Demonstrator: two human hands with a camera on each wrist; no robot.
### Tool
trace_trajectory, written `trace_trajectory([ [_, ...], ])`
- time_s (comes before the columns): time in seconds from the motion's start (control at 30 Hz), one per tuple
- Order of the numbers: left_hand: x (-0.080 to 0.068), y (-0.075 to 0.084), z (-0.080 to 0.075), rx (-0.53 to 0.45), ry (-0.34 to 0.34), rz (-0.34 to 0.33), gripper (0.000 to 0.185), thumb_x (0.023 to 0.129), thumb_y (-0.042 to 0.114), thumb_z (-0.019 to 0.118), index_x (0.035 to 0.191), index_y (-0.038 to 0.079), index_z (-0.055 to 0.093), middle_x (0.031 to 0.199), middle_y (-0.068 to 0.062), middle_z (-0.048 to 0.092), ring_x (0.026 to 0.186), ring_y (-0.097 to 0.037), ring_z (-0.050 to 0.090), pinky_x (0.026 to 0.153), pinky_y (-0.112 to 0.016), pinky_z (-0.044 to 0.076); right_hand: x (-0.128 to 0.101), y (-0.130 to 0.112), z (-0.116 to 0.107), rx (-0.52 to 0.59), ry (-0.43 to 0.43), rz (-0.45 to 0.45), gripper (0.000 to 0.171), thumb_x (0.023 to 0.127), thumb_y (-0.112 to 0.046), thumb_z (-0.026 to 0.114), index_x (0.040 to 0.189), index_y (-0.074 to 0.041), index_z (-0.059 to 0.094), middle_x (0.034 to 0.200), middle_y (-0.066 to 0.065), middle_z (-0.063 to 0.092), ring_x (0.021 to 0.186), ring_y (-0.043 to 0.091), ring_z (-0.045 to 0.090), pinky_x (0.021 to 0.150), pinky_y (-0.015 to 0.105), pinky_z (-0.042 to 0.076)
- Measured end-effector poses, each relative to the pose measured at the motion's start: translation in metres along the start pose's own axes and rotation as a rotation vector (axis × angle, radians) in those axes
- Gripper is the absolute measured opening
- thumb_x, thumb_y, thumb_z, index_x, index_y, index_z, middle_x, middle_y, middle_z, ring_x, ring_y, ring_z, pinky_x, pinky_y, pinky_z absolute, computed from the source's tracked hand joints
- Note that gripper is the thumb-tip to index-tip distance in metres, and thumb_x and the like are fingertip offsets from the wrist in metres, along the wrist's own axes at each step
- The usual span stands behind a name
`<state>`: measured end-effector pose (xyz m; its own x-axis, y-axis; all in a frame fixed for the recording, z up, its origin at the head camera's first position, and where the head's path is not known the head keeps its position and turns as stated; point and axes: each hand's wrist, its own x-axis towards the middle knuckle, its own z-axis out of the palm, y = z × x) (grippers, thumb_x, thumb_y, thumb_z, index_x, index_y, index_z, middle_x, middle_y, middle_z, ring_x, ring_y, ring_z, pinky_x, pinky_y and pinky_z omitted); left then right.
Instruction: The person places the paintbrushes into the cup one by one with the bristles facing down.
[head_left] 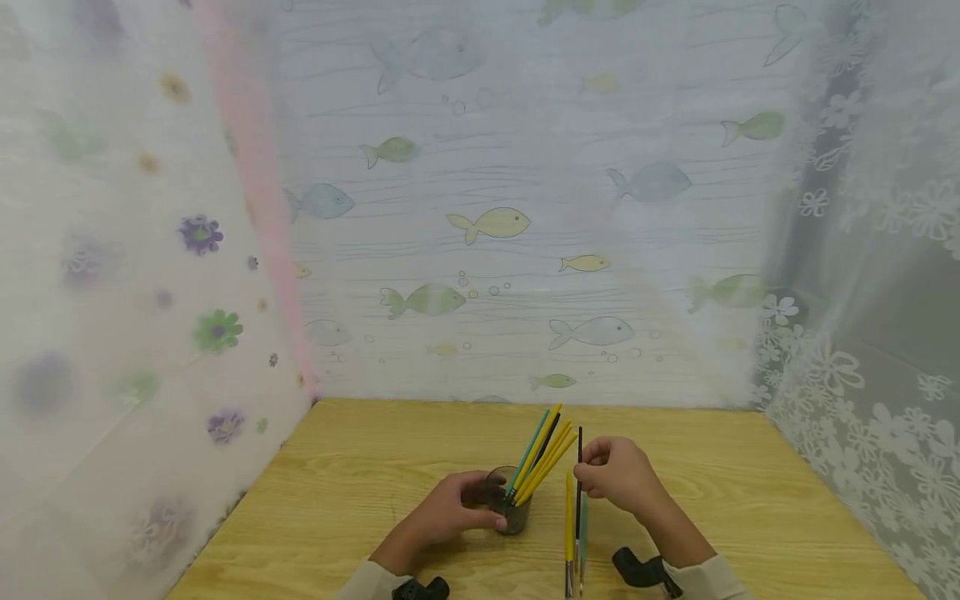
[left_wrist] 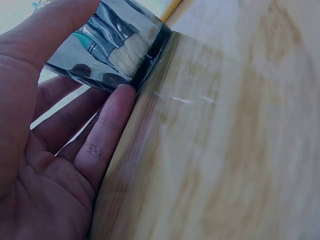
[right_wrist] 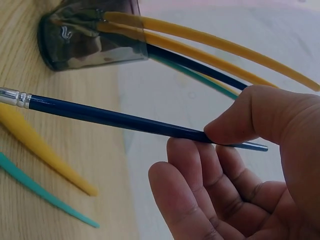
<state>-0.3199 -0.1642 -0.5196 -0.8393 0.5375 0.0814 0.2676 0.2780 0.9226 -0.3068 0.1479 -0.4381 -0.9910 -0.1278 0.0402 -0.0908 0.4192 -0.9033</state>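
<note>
A dark clear cup (head_left: 510,504) stands on the wooden table (head_left: 360,483), with several yellow, teal and dark paintbrushes (head_left: 542,454) leaning out to the right. My left hand (head_left: 450,512) wraps around the cup (left_wrist: 107,45); bristles show through its wall. My right hand (head_left: 618,475) pinches the thin end of a dark blue paintbrush (right_wrist: 130,120) between thumb and fingers, just right of the cup (right_wrist: 90,40). The brush (head_left: 578,492) points toward me, its ferrule low near the table. A yellow brush (head_left: 569,533) and a teal brush (head_left: 583,533) lie on the table beside it.
Sheer curtains with fish and flower prints close in the table at the back, left and right. Bare wood stretches to the left of the cup and to the right of my right hand.
</note>
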Motion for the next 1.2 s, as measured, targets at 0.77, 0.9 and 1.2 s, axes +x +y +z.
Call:
trace_trajectory([
  [0.77, -0.0009, 0.0009, -0.0001, 0.004, -0.001, 0.001, 0.049, 0.094, 0.034, 0.079, 0.140, 0.030, 0.063, 0.132, 0.006, 0.070, 0.121, -0.013, 0.066, 0.099, -0.027, 0.054, -0.0041, -0.0027, 0.0017, 0.010, -0.031, -0.023, 0.012, 0.090, -0.008, 0.072, 0.097, 0.000, 0.067, 0.085, 0.009, 0.068, 0.077, 0.028, 0.072, 0.069, 0.043, 0.063],
  [0.9, -0.0013, 0.0020, 0.0001, 0.002, -0.003, -0.004, 0.049, 0.094, 0.034, 0.079, 0.140, 0.030, 0.063, 0.132, 0.007, 0.070, 0.121, -0.013, 0.066, 0.099, -0.027, 0.054, -0.0041, -0.0033, 0.0021, 0.007, -0.023, -0.021, 0.012, 0.090, -0.009, 0.072, 0.098, 0.000, 0.067, 0.086, 0.009, 0.068, 0.077, 0.028, 0.072, 0.069, 0.043, 0.063],
  [1.2, -0.0003, 0.0022, -0.0003, -0.005, -0.005, 0.011, 0.048, 0.094, 0.032, 0.080, 0.139, 0.029, 0.063, 0.131, 0.006, 0.070, 0.121, -0.013, 0.066, 0.098, -0.026, 0.054, -0.0044, -0.0080, 0.0027, 0.006, 0.010, -0.022, 0.009, 0.090, -0.008, 0.072, 0.094, -0.003, 0.067, 0.086, 0.009, 0.066, 0.070, 0.022, 0.069, 0.068, 0.042, 0.063],
])
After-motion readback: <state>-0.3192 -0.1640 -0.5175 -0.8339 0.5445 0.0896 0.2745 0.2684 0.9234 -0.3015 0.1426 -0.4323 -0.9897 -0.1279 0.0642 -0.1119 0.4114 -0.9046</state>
